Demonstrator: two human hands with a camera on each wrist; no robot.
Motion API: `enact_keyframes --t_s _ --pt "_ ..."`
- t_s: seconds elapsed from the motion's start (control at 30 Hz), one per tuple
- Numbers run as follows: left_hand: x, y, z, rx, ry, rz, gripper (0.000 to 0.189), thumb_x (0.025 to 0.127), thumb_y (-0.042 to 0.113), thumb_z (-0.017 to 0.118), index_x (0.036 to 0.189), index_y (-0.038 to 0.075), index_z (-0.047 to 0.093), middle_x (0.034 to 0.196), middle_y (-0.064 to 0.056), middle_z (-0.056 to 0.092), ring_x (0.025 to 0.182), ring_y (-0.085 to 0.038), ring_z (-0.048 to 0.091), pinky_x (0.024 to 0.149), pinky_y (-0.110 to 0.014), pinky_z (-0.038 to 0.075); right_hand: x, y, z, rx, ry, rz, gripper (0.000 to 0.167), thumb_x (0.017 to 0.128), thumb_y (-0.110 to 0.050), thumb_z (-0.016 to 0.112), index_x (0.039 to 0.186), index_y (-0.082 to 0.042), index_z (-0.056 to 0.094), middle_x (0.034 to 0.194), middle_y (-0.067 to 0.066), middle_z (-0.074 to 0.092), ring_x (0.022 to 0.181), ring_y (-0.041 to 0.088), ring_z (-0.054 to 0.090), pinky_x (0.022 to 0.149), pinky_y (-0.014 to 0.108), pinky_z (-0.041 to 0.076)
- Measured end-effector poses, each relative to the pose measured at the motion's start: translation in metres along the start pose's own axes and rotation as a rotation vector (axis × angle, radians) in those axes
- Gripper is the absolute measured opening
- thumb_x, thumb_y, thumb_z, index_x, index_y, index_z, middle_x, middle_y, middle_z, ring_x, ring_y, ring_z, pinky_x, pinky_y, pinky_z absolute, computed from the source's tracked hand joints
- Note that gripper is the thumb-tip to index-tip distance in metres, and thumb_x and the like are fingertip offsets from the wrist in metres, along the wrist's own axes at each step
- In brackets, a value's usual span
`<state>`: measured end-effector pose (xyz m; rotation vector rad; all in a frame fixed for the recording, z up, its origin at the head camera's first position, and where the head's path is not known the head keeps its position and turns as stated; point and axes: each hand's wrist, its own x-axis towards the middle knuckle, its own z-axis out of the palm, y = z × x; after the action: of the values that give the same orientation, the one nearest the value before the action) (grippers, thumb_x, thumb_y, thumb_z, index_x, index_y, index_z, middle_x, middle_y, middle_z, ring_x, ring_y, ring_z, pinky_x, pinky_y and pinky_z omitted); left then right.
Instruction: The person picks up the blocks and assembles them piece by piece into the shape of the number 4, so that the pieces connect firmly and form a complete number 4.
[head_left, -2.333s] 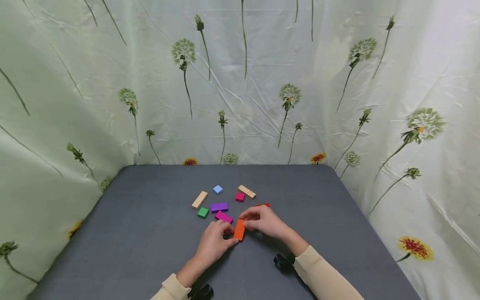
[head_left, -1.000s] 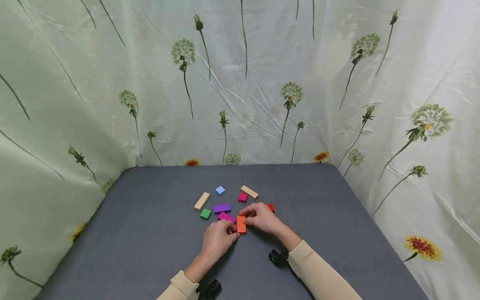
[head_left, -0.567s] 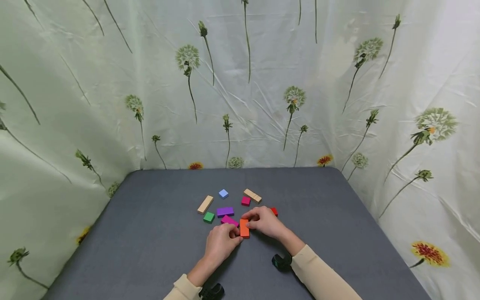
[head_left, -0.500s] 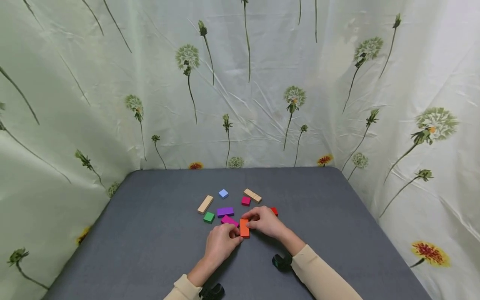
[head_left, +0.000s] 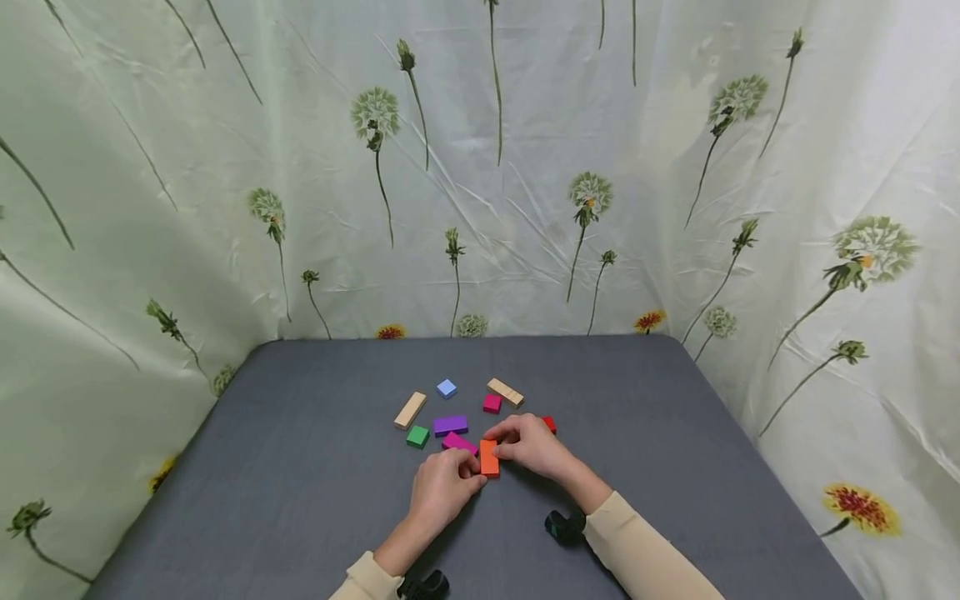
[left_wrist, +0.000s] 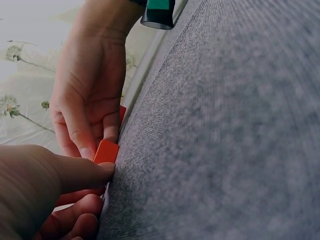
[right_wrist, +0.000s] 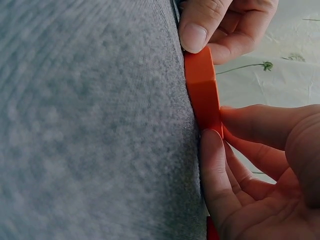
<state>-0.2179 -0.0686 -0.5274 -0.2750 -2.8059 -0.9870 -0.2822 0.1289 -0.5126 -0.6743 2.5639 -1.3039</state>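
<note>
An orange wooden block (head_left: 489,459) lies flat on the grey cloth-covered table between both hands. My left hand (head_left: 441,486) pinches its near left corner with thumb and index finger. At the far right end my right hand (head_left: 531,445) holds it by thumb and fingertip; the right wrist view shows these fingertips on the orange block (right_wrist: 202,92). Just beyond the left fingers lies a magenta block (head_left: 459,443), partly covered by them. A red block (head_left: 550,425) peeks out from behind the right hand.
Farther back on the table (head_left: 300,467) lie a purple block (head_left: 451,426), a green block (head_left: 417,437), a light blue block (head_left: 447,389), a crimson block (head_left: 492,404) and two natural wood blocks, one left (head_left: 410,411) and one right (head_left: 506,392). Flowered curtain (head_left: 480,167) surrounds the table.
From 2.3 to 1.0 seconds ago the orange block turned from slanted to nearly straight and the hands shifted slightly with it. Since then hands and block look still; only the camera view has shifted.
</note>
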Motion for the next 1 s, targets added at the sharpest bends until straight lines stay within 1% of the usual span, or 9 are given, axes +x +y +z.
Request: enact_keyframes --t_s 0.4,0.57,0.63,0.83,0.9,1.0 --pt "0.0 0.002 0.001 0.001 -0.004 0.005 0.021 0.076 0.023 0.09 0.079 0.021 0.069 0.064 0.014 0.051 0.056 -0.005 0.045 0.053 -0.026 0.037 -0.001 -0.003 -0.003 0.006 -0.014 0.024 0.024 0.09 -0.01 0.075 0.114 -0.012 0.076 0.097 -0.005 0.071 0.079 0.015 0.059 0.069 0.032 0.049" --pt "0.002 0.001 -0.001 -0.027 -0.004 0.019 0.02 0.075 0.021 0.09 0.078 0.021 0.07 0.064 0.014 0.053 0.056 -0.004 0.046 0.053 -0.026 0.038 0.0 -0.009 -0.006 0.022 -0.02 0.014 0.026 0.089 -0.01 0.075 0.115 -0.009 0.075 0.102 -0.001 0.071 0.078 0.016 0.062 0.066 0.032 0.05" --pt "0.003 0.001 -0.003 -0.034 -0.005 0.026 0.02 0.075 0.02 0.09 0.078 0.021 0.07 0.065 0.014 0.054 0.057 -0.004 0.047 0.054 -0.026 0.039 0.0 -0.012 -0.007 0.015 -0.017 0.009 0.026 0.089 -0.01 0.075 0.115 -0.009 0.075 0.104 -0.001 0.071 0.079 0.016 0.063 0.067 0.033 0.051" --pt "0.002 -0.001 -0.008 -0.081 -0.019 0.04 0.019 0.076 0.019 0.09 0.079 0.02 0.07 0.068 0.013 0.056 0.06 -0.005 0.049 0.057 -0.026 0.042 0.003 -0.02 -0.008 -0.043 -0.006 0.008 0.024 0.09 -0.009 0.074 0.114 -0.01 0.075 0.104 0.0 0.071 0.084 0.013 0.066 0.072 0.034 0.054" --pt "0.001 -0.001 -0.011 -0.104 -0.026 0.046 0.019 0.076 0.018 0.089 0.079 0.019 0.071 0.068 0.013 0.056 0.061 -0.005 0.05 0.057 -0.026 0.042 0.005 -0.023 -0.007 -0.062 0.0 0.004 0.024 0.09 -0.01 0.074 0.115 -0.01 0.075 0.106 0.001 0.072 0.087 0.012 0.067 0.076 0.035 0.054" --pt "0.0 -0.001 -0.015 -0.132 -0.044 0.048 0.018 0.076 0.018 0.089 0.079 0.019 0.071 0.067 0.013 0.057 0.059 -0.005 0.051 0.055 -0.026 0.043 0.007 -0.026 -0.005 -0.083 0.011 -0.023 0.025 0.09 -0.013 0.075 0.115 -0.009 0.074 0.109 0.003 0.072 0.095 0.016 0.068 0.082 0.037 0.054"
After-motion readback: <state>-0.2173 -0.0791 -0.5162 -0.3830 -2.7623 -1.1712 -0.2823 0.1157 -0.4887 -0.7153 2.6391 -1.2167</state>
